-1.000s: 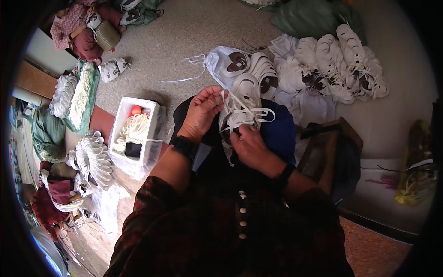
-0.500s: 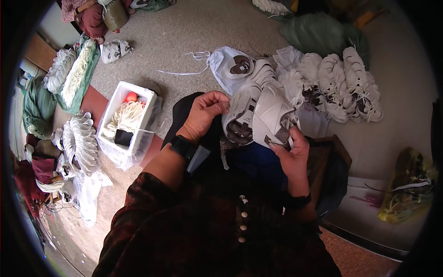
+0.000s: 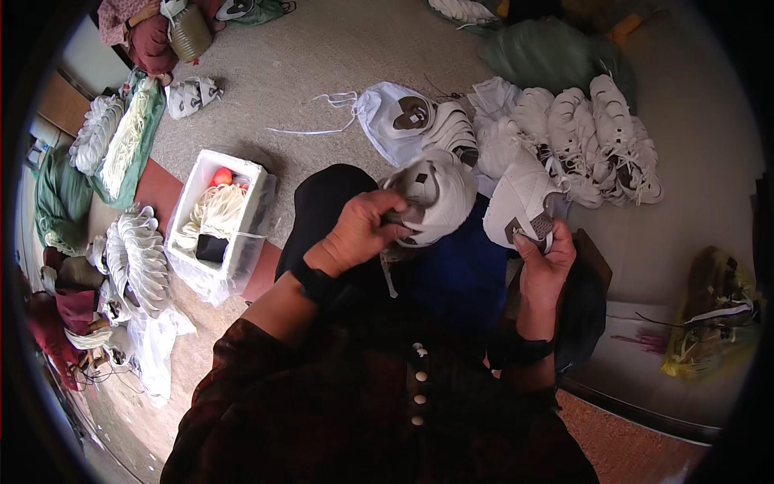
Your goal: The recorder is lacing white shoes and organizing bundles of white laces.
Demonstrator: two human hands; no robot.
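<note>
The left hand (image 3: pixel 360 231) pinches the edge of a white shoe (image 3: pixel 444 196) at its two o'clock, being the nearer hand. The right hand (image 3: pixel 548 262) grips a second shoe (image 3: pixel 514 203), long axis toward eleven o'clock. Beyond, at one o'clock, lie piled shoes (image 3: pixel 574 133); a foam box (image 3: pixel 251 211) sits at the left hand's nine.

Not showing any readable words, numbers, brands or signs. Displaying a small, pale, label-like square (image 3: pixel 415 118) on a brown patch (image 3: pixel 403 122) against the white bag (image 3: pixel 374 121), but appearing too tiny and blurred for making out any print there.
</note>
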